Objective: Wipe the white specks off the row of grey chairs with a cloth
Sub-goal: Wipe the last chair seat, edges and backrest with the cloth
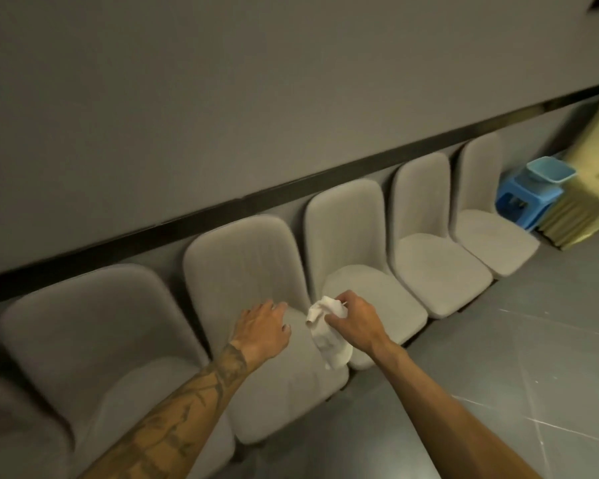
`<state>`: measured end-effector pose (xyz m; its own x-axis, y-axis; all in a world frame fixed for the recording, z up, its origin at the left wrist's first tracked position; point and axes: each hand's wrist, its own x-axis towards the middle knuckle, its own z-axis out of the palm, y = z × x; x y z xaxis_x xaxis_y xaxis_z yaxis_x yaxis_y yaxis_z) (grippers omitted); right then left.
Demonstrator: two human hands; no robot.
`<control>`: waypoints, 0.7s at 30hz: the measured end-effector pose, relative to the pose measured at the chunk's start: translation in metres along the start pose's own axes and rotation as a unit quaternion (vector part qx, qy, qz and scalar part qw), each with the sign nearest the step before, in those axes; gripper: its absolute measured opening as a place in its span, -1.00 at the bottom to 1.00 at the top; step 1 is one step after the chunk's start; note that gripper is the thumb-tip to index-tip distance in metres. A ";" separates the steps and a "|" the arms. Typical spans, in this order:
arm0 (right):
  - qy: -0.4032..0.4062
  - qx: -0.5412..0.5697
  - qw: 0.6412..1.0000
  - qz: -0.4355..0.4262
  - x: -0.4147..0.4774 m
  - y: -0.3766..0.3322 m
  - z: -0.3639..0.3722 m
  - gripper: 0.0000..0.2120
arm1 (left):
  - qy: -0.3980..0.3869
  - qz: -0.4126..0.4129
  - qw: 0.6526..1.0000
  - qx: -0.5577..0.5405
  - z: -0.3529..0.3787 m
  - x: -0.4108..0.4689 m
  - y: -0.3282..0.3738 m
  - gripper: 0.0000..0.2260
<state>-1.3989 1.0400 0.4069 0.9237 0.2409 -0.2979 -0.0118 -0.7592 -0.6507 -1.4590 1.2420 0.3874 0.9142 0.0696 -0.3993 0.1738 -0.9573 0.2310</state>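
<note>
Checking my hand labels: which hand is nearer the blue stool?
Right. The right hand, gripping the cloth, is down-left of the blue stool; the left hand lies further left.

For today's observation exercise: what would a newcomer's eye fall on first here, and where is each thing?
The white cloth, gripped in the right hand at the centre, stands out against the row of grey chairs along the wall. The left hand is open beside it, over a seat. At the far right end, a bright blue stool carries a pale blue basin.
</note>
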 end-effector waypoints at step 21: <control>-0.012 0.014 0.999 -0.028 0.265 0.294 -0.389 -0.65 | 0.021 -0.024 0.999 -0.005 -0.033 0.317 0.452 -0.49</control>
<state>-1.0085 0.6450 0.4085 0.9141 0.2967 -0.2765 0.0285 -0.7271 -0.6859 -1.0788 0.8410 0.3948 0.9192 0.1274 -0.3727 0.2213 -0.9498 0.2212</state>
